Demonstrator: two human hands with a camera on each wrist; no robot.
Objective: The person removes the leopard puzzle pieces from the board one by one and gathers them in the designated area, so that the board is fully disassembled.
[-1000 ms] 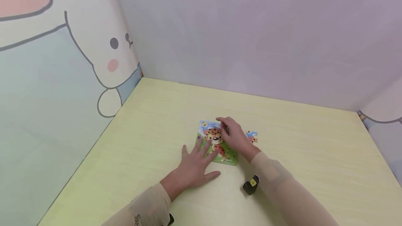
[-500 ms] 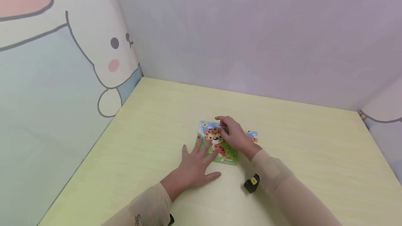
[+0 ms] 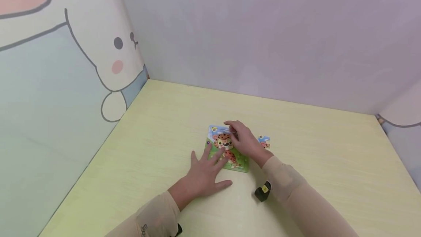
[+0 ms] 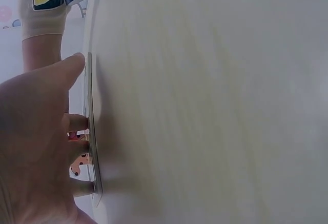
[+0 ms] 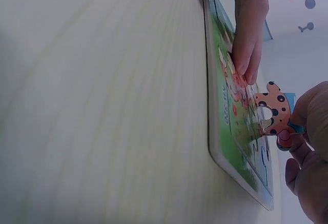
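Observation:
A jigsaw board with a spotted leopard cub picture lies flat on the table. My left hand rests on its lower left with fingers spread; its fingertips touch the board in the left wrist view. My right hand is over the board's upper right. Between thumb and fingers it pinches an orange, black-spotted puzzle piece with some blue on it. In the right wrist view this piece stands on edge at the board's surface; whether it touches there I cannot tell. Most of it is hidden in the head view.
Another puzzle piece, blue with part of a spotted ear, lies on the table right of the board. A black wrist device hangs under the right sleeve. Walls stand behind and at the sides of the pale yellow table.
The puzzle piece in my right hand has tilted, so a thin pale edge shows in the head view. My right hand has shifted very slightly; my left hand stays on the board.

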